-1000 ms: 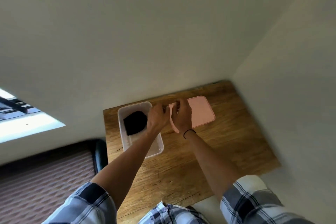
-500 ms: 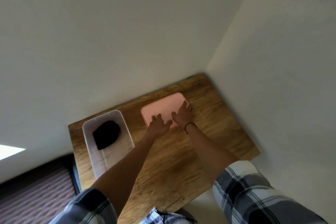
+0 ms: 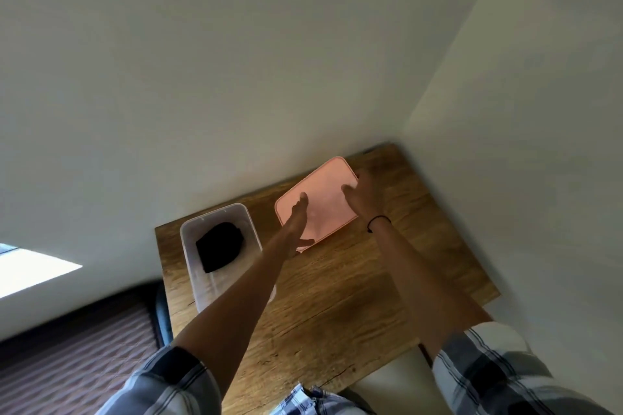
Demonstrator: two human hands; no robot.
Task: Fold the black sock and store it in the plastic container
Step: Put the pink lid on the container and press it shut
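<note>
The black sock (image 3: 219, 247) lies folded inside the clear plastic container (image 3: 188, 246), which stands open at the left of the wooden table (image 3: 337, 307). To its right, near the wall, lies the pink lid (image 3: 323, 202). My left hand (image 3: 298, 217) holds the lid's left side, fingers on top and thumb at the near corner. The lid's right edge is held by my right hand (image 3: 362, 195), which wears a black wrist band. Whether the lid is off the table is unclear.
The table stands in a corner, with a white wall behind it and another on its right. A dark chair back (image 3: 160, 313) stands at the table's left edge over a striped floor. Plaid sleeves cover both upper arms.
The lid went from being held at its left end to lying flat. My hands have spread from its near edge to its two sides. The view has shifted.
</note>
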